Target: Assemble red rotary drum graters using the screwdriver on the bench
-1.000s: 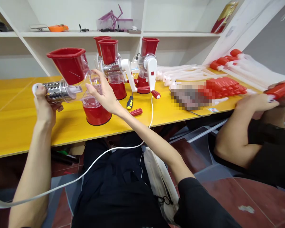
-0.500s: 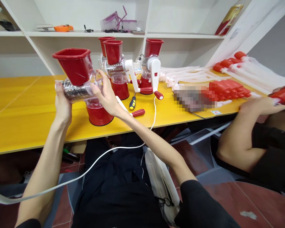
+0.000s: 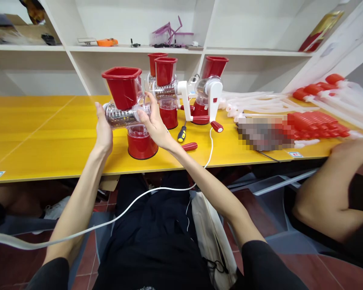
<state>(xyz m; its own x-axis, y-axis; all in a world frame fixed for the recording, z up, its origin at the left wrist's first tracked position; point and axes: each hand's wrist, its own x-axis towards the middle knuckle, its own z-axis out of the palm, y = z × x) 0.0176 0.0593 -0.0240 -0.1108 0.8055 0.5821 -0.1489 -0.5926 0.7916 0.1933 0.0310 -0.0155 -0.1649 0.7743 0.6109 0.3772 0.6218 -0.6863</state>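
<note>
A rotary grater stands on the table before me, with a red hopper [image 3: 122, 90] on top, a clear housing and a red base [image 3: 142, 146]. Its perforated metal drum [image 3: 121, 117] lies sideways in the housing and sticks out at the left. My left hand [image 3: 104, 131] is closed against the drum's left end. My right hand [image 3: 156, 124] grips the clear housing on the right, thumb in front and fingers over the top. A loose crank's red handle [image 3: 190, 146] shows beside my right wrist, the rest of it hidden by my arm.
Behind stand several similar graters, one with a white crank [image 3: 214, 94]. A screwdriver [image 3: 182, 133] lies near them. Ribbed red parts [image 3: 314, 124] and pale tubes [image 3: 254, 100] sit to the right, near another person's arm [image 3: 323, 193]. A white cable [image 3: 157, 188] crosses before me.
The view has swung left, so the grater and table items appear farther right. Both my hands stay on the grater, in nearly the same hold.
</note>
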